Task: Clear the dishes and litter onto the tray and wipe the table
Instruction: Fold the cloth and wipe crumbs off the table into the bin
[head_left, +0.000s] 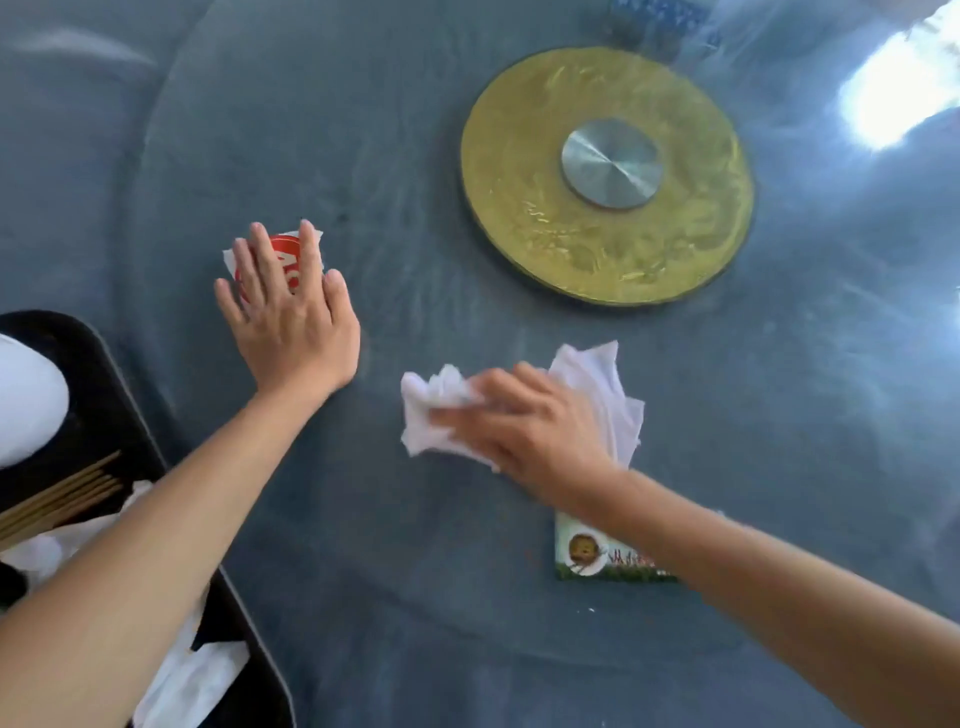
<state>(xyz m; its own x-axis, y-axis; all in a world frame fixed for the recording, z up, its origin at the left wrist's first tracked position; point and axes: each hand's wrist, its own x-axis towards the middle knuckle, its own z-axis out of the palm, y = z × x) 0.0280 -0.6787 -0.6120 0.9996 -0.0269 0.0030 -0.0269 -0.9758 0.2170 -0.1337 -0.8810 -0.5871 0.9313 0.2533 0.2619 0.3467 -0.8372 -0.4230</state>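
My left hand (291, 317) lies flat with straight fingers on a red and white packet (284, 254) on the dark grey table (415, 571). My right hand (524, 421), blurred, grips a crumpled white tissue (436, 410) against the table, and more of the tissue fans out behind its knuckles. A black tray (119, 415) sits at the left edge, holding a white dish (26, 400), wooden chopsticks (62, 499) and used white napkins (187, 680). My left forearm crosses over the tray.
A gold round turntable base (519, 171) with a silver hub (611, 163) lies under the glass at the upper right. A small tissue pack (587, 556) with a cartoon lion sits partly under my right forearm. Bright glare marks the top right corner.
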